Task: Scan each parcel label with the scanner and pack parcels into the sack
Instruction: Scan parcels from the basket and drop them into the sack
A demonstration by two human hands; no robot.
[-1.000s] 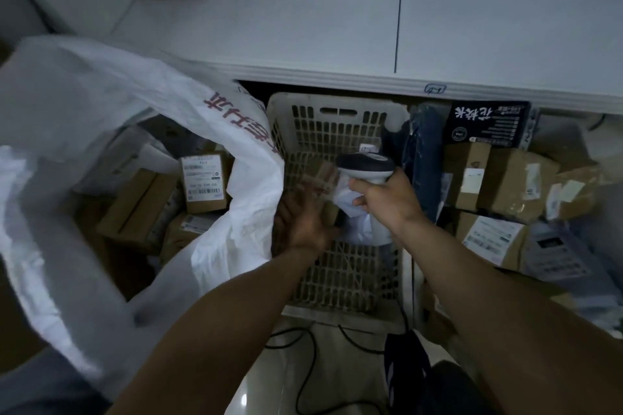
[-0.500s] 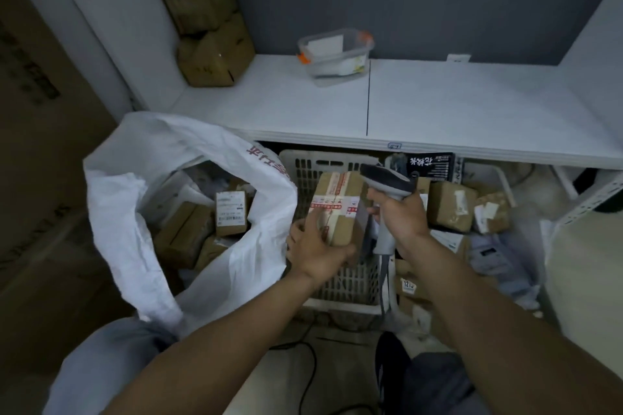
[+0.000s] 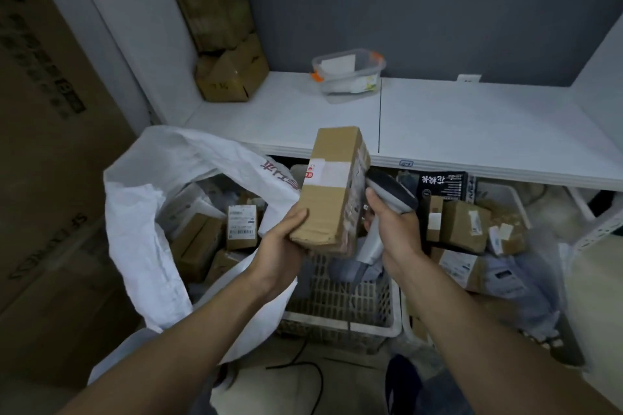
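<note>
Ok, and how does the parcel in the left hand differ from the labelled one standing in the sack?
The held parcel is gripped in the air by the left hand, tilted; the labelled parcel sits inside the white sack among other boxes. The held parcel shows a plain brown face with a white tape band; the labelled parcel shows a white barcode label. Both are brown cardboard boxes.

Left hand (image 3: 281, 241) raised, fingers (image 3: 298, 215) curled gripping, right hand (image 3: 394, 229) fisted beside it, forearms (image 3: 188, 340) extended
</note>
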